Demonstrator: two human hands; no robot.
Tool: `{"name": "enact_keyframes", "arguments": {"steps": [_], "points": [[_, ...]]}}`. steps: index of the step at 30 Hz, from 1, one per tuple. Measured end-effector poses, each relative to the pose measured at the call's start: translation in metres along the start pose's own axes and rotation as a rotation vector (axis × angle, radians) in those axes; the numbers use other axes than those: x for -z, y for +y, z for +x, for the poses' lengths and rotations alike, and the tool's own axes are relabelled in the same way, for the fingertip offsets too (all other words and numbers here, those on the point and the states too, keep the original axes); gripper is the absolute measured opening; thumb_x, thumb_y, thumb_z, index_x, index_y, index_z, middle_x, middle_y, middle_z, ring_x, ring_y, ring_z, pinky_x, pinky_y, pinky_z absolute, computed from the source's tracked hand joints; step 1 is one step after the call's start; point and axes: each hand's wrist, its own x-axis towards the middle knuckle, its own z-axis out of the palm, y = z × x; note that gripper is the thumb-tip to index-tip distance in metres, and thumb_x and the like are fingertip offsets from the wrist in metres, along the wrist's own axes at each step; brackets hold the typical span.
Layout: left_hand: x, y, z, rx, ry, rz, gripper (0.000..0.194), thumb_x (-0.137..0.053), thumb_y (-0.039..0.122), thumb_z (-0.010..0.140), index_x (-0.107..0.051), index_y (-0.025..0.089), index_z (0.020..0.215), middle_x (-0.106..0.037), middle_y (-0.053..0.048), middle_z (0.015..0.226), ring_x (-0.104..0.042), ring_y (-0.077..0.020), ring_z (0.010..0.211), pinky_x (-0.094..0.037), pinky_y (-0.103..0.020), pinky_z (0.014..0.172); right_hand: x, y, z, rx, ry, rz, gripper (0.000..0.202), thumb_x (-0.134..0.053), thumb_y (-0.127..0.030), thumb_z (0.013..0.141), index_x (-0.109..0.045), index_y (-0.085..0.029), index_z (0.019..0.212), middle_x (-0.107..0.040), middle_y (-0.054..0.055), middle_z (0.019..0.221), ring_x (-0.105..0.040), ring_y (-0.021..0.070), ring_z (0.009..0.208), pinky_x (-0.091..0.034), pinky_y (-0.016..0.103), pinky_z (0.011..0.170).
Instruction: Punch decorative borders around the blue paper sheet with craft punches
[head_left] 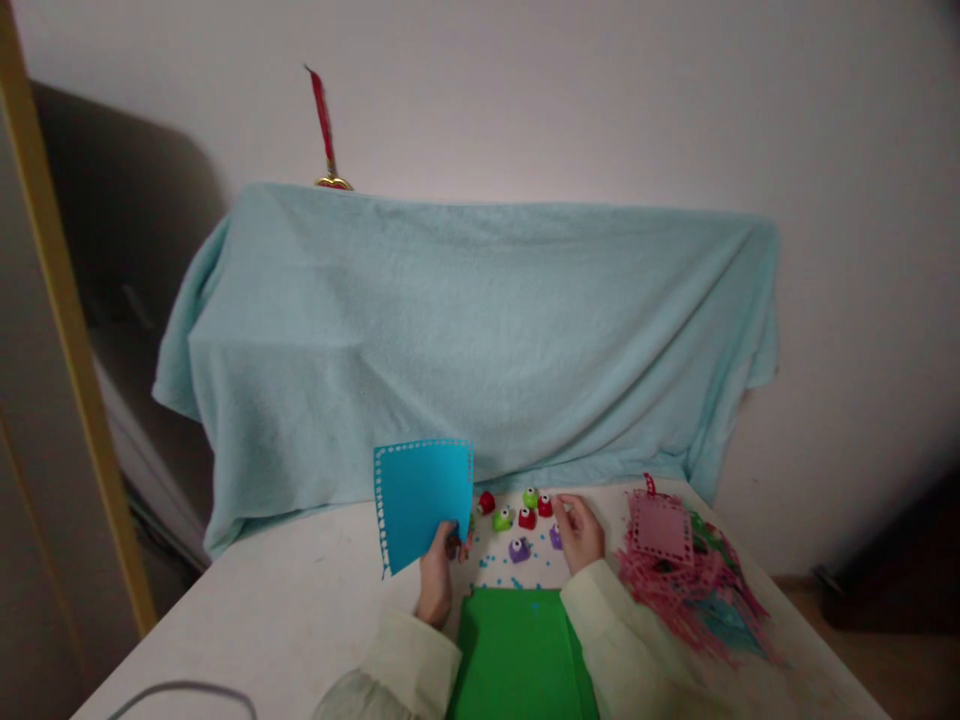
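My left hand (436, 578) grips a sheet of blue paper (421, 505) by its lower right edge, thumb in front. The paper stands tilted upright, with a row of small punched holes along its edges. My right hand (581, 535) is beside the small craft punches, fingers curled together; whether anything is between them is hidden. Nearest to it are a purple punch (556, 538) and a red punch (545, 505). Farther left are another purple punch (519, 549), a red punch (527, 518) and a green punch (502, 519), all with eye-like tops.
Green paper (517, 655) lies between my forearms. Tiny blue paper bits (499, 572) are scattered above it. To the right, a pink punched card (661, 530) rests on pink paper shreds (675, 610). A pale blue cloth (480, 330) hangs behind the white table (300, 600).
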Motion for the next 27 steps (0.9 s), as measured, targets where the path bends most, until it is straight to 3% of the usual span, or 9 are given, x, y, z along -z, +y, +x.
{"name": "enact_keyframes", "arguments": {"steps": [4,9,13,17,21,24,27], "points": [[0.002,-0.003,0.003,0.029,-0.019,-0.024,0.036,-0.057,0.045,0.07,-0.051,0.017,0.048,-0.053,0.0,0.045,-0.045,-0.0109,0.042,-0.035,-0.025,0.049,0.01,0.014,0.01,-0.133,0.16,0.051,0.041,-0.05,-0.053,0.081,-0.063,-0.016,0.09,-0.061,0.004,0.068,-0.055,0.0163,0.059,-0.044,0.026,0.055],[0.001,0.0,0.003,0.065,0.004,-0.025,0.035,-0.056,0.043,0.07,-0.049,0.018,0.047,-0.051,0.001,0.043,-0.043,-0.0109,0.042,-0.034,-0.026,0.051,0.004,0.019,0.007,-0.065,0.129,0.052,0.028,-0.051,-0.043,0.081,-0.061,-0.018,0.088,-0.064,0.008,0.088,-0.057,0.018,0.073,-0.047,0.028,0.064],[0.0,0.004,0.002,0.042,-0.04,-0.029,0.038,-0.053,0.043,0.071,-0.044,0.02,0.043,-0.045,0.003,0.039,-0.039,-0.0101,0.041,-0.034,-0.026,0.051,0.001,0.021,0.005,0.0,0.127,0.043,0.019,-0.05,-0.03,0.078,-0.06,-0.019,0.089,-0.061,0.007,0.09,-0.056,0.0182,0.076,-0.047,0.031,0.068],[0.0,0.004,0.003,0.011,-0.061,-0.007,0.039,-0.052,0.042,0.072,-0.042,0.02,0.041,-0.042,0.003,0.038,-0.038,-0.0097,0.041,-0.033,-0.025,0.051,0.005,0.023,0.006,0.028,0.115,-0.011,0.024,-0.046,-0.02,0.073,-0.059,-0.019,0.093,-0.059,0.007,0.093,-0.056,0.0196,0.08,-0.047,0.033,0.072],[0.0,0.005,0.001,0.009,-0.028,-0.007,0.037,-0.052,0.041,0.072,-0.044,0.019,0.044,-0.044,0.004,0.04,-0.038,-0.0091,0.041,-0.032,-0.024,0.05,0.008,0.016,0.004,0.009,-0.009,-0.277,0.025,-0.052,-0.028,0.073,-0.058,-0.02,0.096,-0.057,0.006,0.096,-0.056,0.0195,0.08,-0.044,0.032,0.072],[-0.001,0.005,0.001,-0.001,-0.045,-0.009,0.037,-0.053,0.042,0.072,-0.045,0.018,0.045,-0.044,0.004,0.04,-0.038,-0.0089,0.041,-0.032,-0.024,0.049,0.008,0.009,0.002,-0.097,-0.155,-0.583,0.029,-0.058,-0.044,0.074,-0.057,-0.021,0.092,-0.058,0.006,0.094,-0.059,0.0203,0.076,-0.041,0.03,0.064],[-0.003,0.006,0.001,-0.01,-0.055,0.006,0.039,-0.054,0.043,0.073,-0.047,0.018,0.045,-0.045,0.004,0.041,-0.039,-0.0089,0.041,-0.032,-0.023,0.048,0.009,0.005,0.001,-0.183,-0.286,-0.769,0.03,-0.062,-0.048,0.073,-0.056,-0.021,0.084,-0.061,0.007,0.083,-0.061,0.0221,0.071,-0.038,0.029,0.058]]}}
